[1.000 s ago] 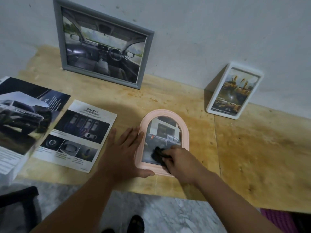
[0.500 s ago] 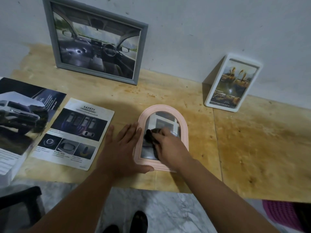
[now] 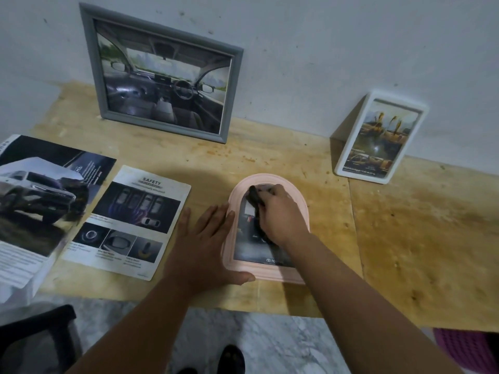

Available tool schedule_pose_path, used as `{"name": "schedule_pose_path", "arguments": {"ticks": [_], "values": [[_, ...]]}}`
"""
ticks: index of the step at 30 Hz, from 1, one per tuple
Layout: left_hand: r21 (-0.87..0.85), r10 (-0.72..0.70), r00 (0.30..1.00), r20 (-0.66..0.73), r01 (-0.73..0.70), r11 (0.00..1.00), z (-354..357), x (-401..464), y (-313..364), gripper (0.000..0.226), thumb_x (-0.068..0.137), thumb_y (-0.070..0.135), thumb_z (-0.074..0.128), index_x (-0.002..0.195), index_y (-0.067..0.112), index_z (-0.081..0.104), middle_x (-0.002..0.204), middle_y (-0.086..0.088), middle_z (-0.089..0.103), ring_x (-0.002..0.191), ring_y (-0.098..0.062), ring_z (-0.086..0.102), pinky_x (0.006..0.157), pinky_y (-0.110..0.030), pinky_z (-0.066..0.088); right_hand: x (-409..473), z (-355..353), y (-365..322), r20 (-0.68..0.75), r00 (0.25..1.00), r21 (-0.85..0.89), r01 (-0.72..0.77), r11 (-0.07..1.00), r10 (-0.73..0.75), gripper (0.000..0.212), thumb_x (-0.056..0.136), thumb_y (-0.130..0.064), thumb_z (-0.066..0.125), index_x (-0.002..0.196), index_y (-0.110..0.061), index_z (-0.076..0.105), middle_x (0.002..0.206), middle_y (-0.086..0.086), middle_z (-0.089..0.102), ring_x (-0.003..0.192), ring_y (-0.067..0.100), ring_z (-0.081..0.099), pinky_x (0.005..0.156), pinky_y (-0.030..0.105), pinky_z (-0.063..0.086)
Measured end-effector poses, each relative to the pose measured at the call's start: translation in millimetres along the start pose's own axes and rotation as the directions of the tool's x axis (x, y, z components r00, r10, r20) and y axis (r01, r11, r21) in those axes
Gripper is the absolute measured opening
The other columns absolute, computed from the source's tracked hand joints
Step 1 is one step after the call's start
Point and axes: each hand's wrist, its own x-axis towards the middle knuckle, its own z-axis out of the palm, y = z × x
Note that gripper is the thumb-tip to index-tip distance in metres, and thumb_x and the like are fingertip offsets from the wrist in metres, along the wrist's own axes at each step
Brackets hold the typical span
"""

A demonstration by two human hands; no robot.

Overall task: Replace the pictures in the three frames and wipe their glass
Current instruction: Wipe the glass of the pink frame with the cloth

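Left hand: the left hand (image 3: 205,244) lies flat, fingers spread, braced against the pink arched frame's (image 3: 302,209) left edge, thumb along its near rim.
Right hand grip: the right hand (image 3: 280,214) is pressed together on a dark cloth (image 3: 255,201), high on the glass under the arch.
Key relation: the frame lies flat on the surface (image 3: 405,225), long axis running away from the person; unwiped glass probably lies nearward of the grip.
Beyond the grip: grey frame (image 3: 162,74) far left, white frame (image 3: 378,139) far right, both leaning on the wall.
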Motion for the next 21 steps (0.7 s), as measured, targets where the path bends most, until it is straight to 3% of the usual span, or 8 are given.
{"name": "schedule_pose_path", "arguments": {"ticks": [3,6,8,9,12,14,18,21], "values": [[0.008,-0.004,1.0,0.012,0.003,1.0,-0.3,0.5,-0.1,0.137,0.06,0.106,0.043,0.16,0.013,0.038,0.169,-0.006,0.03,0.158,-0.024,0.024,0.121,-0.07,0.016,-30.6,15.3,-12.9,0.061,0.99,-0.03,0.132,0.991,-0.13,0.044,0.098,-0.022,0.056,0.142,-0.021,0.056,0.125,0.013,0.051,0.086,0.041,0.065,0.077,0.046,0.056],[-0.002,-0.003,1.0,-0.004,0.003,1.0,0.0,0.5,-0.8,0.137,0.059,0.106,0.043,0.158,0.012,0.041,0.168,-0.007,0.033,0.158,-0.025,0.026,0.12,-0.071,0.017,-47.1,0.3,-4.6,0.271,0.929,0.022,0.254,0.967,-0.251,0.036,0.098,-0.018,0.055,0.133,-0.021,0.064,0.12,0.009,0.057,0.09,0.034,0.065,0.083,0.044,0.056],[-0.014,0.007,1.0,-0.027,-0.008,1.0,-0.2,-0.1,-0.7,0.137,0.057,0.105,0.048,0.156,0.01,0.044,0.166,-0.008,0.038,0.156,-0.026,0.031,0.119,-0.072,0.018,-40.8,-21.0,2.9,0.446,0.858,0.102,0.234,0.967,-0.255,0.033,0.097,-0.011,0.055,0.123,-0.019,0.072,0.113,0.007,0.067,0.094,0.026,0.065,0.088,0.035,0.054],[-0.02,0.012,0.999,-0.038,-0.013,1.0,-0.5,-0.6,-0.4,0.137,0.056,0.105,0.049,0.155,0.01,0.046,0.165,-0.008,0.039,0.155,-0.026,0.032,0.119,-0.072,0.02,-31.7,-31.1,8.0,0.459,0.86,0.133,0.181,0.974,-0.223,0.034,0.096,-0.009,0.054,0.123,-0.02,0.073,0.11,0.005,0.07,0.095,0.023,0.065,0.089,0.031,0.053],[-0.03,0.013,0.999,-0.048,-0.015,0.999,-1.7,-0.4,0.1,0.138,0.056,0.105,0.048,0.155,0.01,0.045,0.166,-0.008,0.037,0.155,-0.026,0.033,0.118,-0.072,0.023,8.1,-53.0,27.6,0.199,0.98,0.132,-0.019,0.991,-0.008,0.036,0.098,-0.015,0.054,0.129,-0.024,0.07,0.112,0.006,0.072,0.102,0.025,0.066,0.091,0.033,0.053],[-0.02,0.005,0.999,-0.034,-0.006,1.0,-1.6,0.1,0.2,0.138,0.056,0.106,0.045,0.157,0.011,0.042,0.167,-0.007,0.035,0.156,-0.025,0.031,0.119,-0.072,0.023,23.0,-44.8,29.5,0.053,0.996,0.067,-0.075,0.995,0.072,0.031,0.099,-0.02,0.053,0.125,-0.02,0.071,0.108,0.012,0.069,0.092,0.032,0.066,0.085,0.043,0.056],[-0.011,-0.001,1.0,-0.002,0.001,1.0,-1.0,-0.2,-0.6,0.138,0.06,0.108,0.035,0.158,0.012,0.04,0.169,-0.006,0.031,0.157,-0.025,0.028,0.119,-0.072,0.021,0.0,-2.0,1.1,0.068,0.997,-0.016,-0.021,1.0,0.022,0.044,0.098,-0.019,0.054,0.141,-0.022,0.057,0.133,0.014,0.046,0.096,0.04,0.063,0.086,0.045,0.054],[0.006,-0.005,1.0,0.0,0.005,1.0,-0.1,-0.2,-2.8,0.135,0.062,0.107,0.036,0.159,0.013,0.038,0.17,-0.006,0.029,0.158,-0.025,0.025,0.121,-0.071,0.019,-33.5,17.1,-8.1,0.059,0.996,-0.074,0.073,0.995,-0.069,0.049,0.097,-0.02,0.057,0.146,-0.024,0.052,0.132,0.01,0.046,0.087,0.036,0.064,0.08,0.043,0.056]]}}
